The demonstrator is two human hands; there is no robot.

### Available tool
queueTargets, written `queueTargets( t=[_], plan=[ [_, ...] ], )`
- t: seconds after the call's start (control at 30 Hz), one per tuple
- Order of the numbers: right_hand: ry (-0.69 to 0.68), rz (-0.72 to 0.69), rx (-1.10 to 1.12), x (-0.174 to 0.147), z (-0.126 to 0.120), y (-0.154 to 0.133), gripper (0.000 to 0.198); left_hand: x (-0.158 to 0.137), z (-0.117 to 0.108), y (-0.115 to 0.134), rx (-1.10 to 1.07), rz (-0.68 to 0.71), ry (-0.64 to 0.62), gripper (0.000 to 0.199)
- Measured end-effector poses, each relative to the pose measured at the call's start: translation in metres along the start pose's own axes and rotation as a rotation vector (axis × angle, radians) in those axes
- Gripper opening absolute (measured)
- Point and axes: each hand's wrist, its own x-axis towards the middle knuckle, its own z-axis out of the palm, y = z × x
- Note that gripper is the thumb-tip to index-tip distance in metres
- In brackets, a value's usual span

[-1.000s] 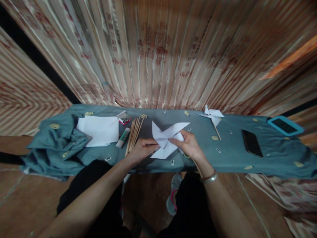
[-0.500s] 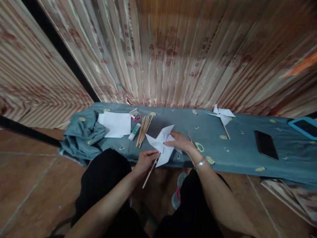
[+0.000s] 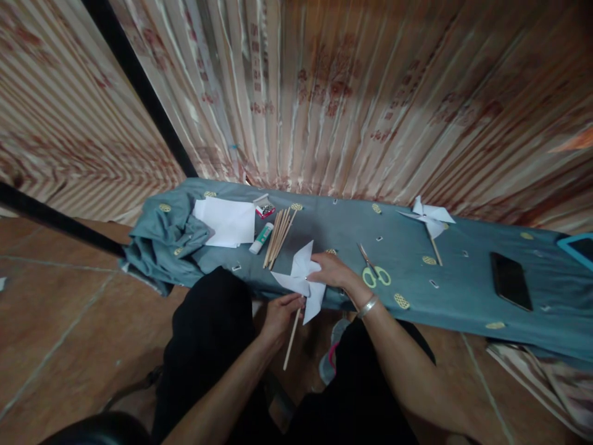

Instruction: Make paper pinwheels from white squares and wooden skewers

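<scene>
A white paper pinwheel (image 3: 302,267) is held over the front edge of the bench, its blades facing up toward me. Its thin wooden stick (image 3: 291,342) slants down toward my lap. My left hand (image 3: 278,316) is closed in a pinch around the stick's upper end, just under the blades. On the right side of the pinwheel, my right hand (image 3: 332,271) has its fingers closed at a blade near the centre pin; part of that blade is hidden behind them. Scissors (image 3: 373,269) with pale green handles lie right of my right hand.
On the cloth-covered bench (image 3: 333,225) lie paper sheets (image 3: 227,221), a small open box (image 3: 264,207), a glue stick (image 3: 262,238) and several wooden sticks (image 3: 280,238). Farther right are another pinwheel (image 3: 430,217), a phone (image 3: 511,281) and a blue-framed object (image 3: 577,247). A curtain (image 3: 319,123) hangs behind.
The pinwheel has turned slightly in my hands, and its stick points more steeply down. My right hand has shifted, uncovering more of the scissors. The camera view has moved a little.
</scene>
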Motion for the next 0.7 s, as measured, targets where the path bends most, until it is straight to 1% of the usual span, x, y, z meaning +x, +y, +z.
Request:
queueTargets(
  t=[0.13, 0.23, 0.33, 0.47, 0.6, 0.7],
  plan=[
    [-0.014, 0.015, -0.076, -0.002, -0.001, -0.004, 0.023, 0.002, -0.001, -0.001, -0.004, -0.005, -0.003, 0.038],
    [-0.019, 0.028, -0.081, -0.003, -0.002, -0.004, 0.025, 0.002, -0.002, -0.001, -0.020, -0.007, -0.024, 0.039],
    [-0.035, 0.035, -0.057, -0.001, -0.002, 0.001, 0.025, 0.003, -0.004, -0.004, -0.066, -0.037, -0.053, 0.040],
    [-0.062, 0.033, 0.016, 0.006, -0.001, 0.012, 0.025, 0.000, -0.006, -0.009, -0.120, -0.109, -0.044, 0.044],
    [-0.072, 0.016, 0.056, 0.012, 0.002, 0.022, 0.026, -0.007, -0.005, -0.009, -0.121, -0.107, -0.078, 0.044],
    [-0.087, 0.020, 0.101, 0.013, 0.002, 0.024, 0.028, -0.009, -0.001, -0.006, -0.116, -0.093, -0.078, 0.041]
  ],
)
